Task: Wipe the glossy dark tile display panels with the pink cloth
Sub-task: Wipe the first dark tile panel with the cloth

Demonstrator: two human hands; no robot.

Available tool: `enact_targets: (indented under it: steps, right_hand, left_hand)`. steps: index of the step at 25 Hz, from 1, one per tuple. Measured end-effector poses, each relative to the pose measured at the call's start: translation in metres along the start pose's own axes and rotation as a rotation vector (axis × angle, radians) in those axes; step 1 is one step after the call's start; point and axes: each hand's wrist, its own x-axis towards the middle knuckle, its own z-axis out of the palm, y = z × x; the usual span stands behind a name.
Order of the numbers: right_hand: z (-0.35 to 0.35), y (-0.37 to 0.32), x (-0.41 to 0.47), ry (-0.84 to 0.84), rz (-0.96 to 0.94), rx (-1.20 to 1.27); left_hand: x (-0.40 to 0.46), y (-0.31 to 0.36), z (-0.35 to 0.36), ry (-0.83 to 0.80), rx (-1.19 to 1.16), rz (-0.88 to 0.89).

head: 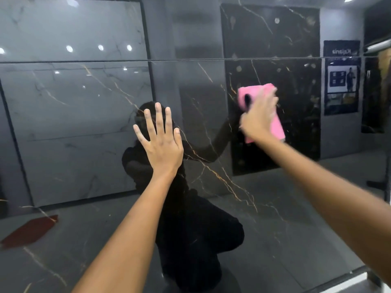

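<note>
Tile panel (211, 197) fills nearly the whole view, dark and glossy, veined with thin gold and white lines, and a fine horizontal seam (190, 59) crosses it near the top edge, with another panel above it. The left hand (161, 142) lies flat against the panel near its middle, fingers straight and spread apart, palm on the surface, holding nothing. The right hand (259, 118) is up toward the right side of the panel, below the seam, pressing the pink cloth (254, 92) against the gloss. The cloth shows above the fingers and again below the heel of the hand, so the hand covers its middle. That hand is blurred, and I cannot tell whether the fingers curl around the cloth or lie straight on it. Both bare forearms reach in from the lower edge. The gloss mirrors the room: a dark crouching figure behind the left hand, grey marbled slabs, ceiling spotlights, and a blue poster (341, 77) near the right edge. A reddish patch (31, 230) shows near the lower left corner.
</note>
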Motion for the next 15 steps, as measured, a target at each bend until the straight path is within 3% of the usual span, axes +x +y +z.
enact_targets:
  steps: [2,3,4,5,6,8,9,10,11,13,15]
  right_hand:
    - [0.023,-0.023,-0.051,-0.11,-0.532,0.033]
    - [0.026,-0.022,-0.064,-0.217,-0.795,-0.063]
    - [0.02,-0.014,-0.049,-0.218,-0.958,-0.137]
    - [0.007,-0.006,-0.017,-0.19,-0.905,-0.148]
    - [-0.008,-0.001,0.016,-0.162,-0.703,-0.118]
    - [-0.034,-0.004,0.062,-0.107,-0.128,-0.015]
    - [-0.034,-0.018,0.064,-0.075,0.058,-0.05]
    - [-0.026,-0.042,0.054,-0.01,0.047,-0.099]
    - [-0.015,-0.066,0.038,0.028,-0.122,-0.132]
    - [0.01,-0.091,-0.002,-0.083,-0.64,-0.216]
    - [0.005,-0.068,0.014,-0.149,-0.984,-0.335]
  left_hand:
    - [-0.001,-0.002,0.001,0.015,-0.01,0.012]
    - [-0.001,-0.002,0.002,0.017,-0.02,0.018]
    - [0.0,-0.003,0.001,0.014,-0.033,0.022]
    - [-0.001,-0.004,0.001,0.014,-0.043,0.021]
    - [-0.002,-0.003,0.0,0.016,-0.046,0.017]
    - [-0.002,-0.001,-0.001,0.009,-0.047,0.008]
    - [-0.002,0.0,-0.002,0.003,-0.044,0.008]
    - [-0.001,0.001,-0.001,0.002,-0.036,0.009]
    - [0.0,0.001,-0.001,0.004,-0.027,0.01]
    - [0.0,0.0,0.001,0.018,-0.032,0.009]
    - [0.003,0.006,0.0,0.043,-0.085,-0.05]
